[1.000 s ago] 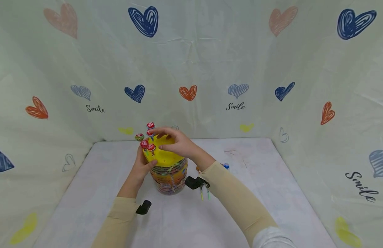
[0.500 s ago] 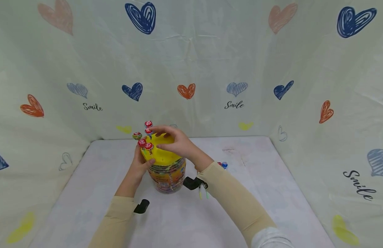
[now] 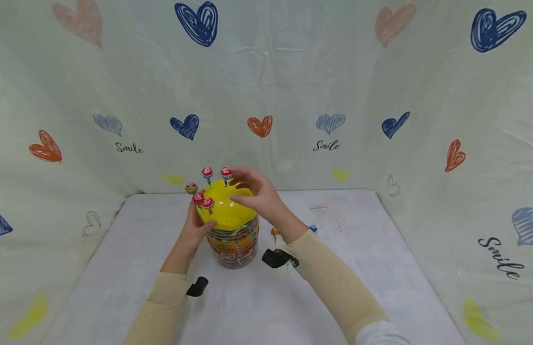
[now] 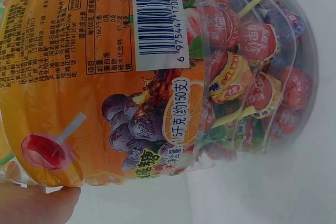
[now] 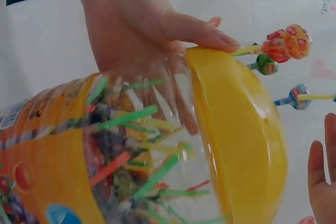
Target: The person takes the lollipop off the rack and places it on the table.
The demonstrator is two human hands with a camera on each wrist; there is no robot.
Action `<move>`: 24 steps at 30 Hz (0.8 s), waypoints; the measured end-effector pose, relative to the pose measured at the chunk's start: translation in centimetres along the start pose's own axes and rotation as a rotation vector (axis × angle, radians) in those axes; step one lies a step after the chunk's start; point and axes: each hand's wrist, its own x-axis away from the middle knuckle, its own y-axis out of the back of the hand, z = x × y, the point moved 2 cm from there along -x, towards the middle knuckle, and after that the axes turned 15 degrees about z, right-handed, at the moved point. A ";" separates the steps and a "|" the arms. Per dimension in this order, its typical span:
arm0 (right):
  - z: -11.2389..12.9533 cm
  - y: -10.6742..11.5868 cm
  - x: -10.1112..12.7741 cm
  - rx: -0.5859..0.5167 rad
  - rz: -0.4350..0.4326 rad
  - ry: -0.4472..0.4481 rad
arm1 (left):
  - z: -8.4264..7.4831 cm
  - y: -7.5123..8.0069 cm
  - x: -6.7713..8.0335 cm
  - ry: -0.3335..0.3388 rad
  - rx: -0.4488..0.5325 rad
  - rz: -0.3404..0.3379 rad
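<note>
A clear plastic jar (image 3: 234,244) packed with lollipops stands mid-table under a domed yellow lid (image 3: 227,213). Several red-wrapped lollipops (image 3: 207,173) stand upright with their sticks in the lid's holes. My left hand (image 3: 200,224) grips the jar's left side, thumb on the lid's rim; the right wrist view shows that hand (image 5: 136,30) wrapped round the jar, thumb against the lid (image 5: 241,145). My right hand (image 3: 249,190) hovers over the lid's far right with fingers spread, holding nothing, beside the rearmost lollipop (image 3: 225,172). In the left wrist view, the jar's orange label (image 4: 105,77) fills the frame.
A few loose lollipops lie on the white table (image 3: 357,268) right of the jar: a blue one (image 3: 312,229), an orange one (image 3: 273,232) and others partly under my right forearm. Heart-print cloth walls (image 3: 327,96) close in the back and both sides.
My right hand pinched a lollipop at the lid's far edge; that lollipop now stands in the lid and the hand has let go and opened. The left hand has kept its hold.
</note>
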 end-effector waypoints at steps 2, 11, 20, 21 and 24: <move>0.1 0.5 0.9 -0.032 -0.047 -0.006 | -0.1 0.0 0.0 -0.006 -0.003 -0.001; -1.4 2.5 5.3 -0.106 -0.134 -0.066 | -0.1 0.1 0.1 -0.045 -0.004 0.007; -4.0 4.0 9.3 -0.138 -0.153 -0.123 | 0.1 0.2 0.1 -0.041 -0.010 0.009; -4.2 4.1 9.7 -0.142 -0.159 -0.142 | 0.1 0.2 0.1 -0.046 -0.010 0.011; -5.0 4.2 11.3 -0.169 -0.172 -0.203 | 0.0 0.0 0.1 -0.057 -0.009 0.018</move>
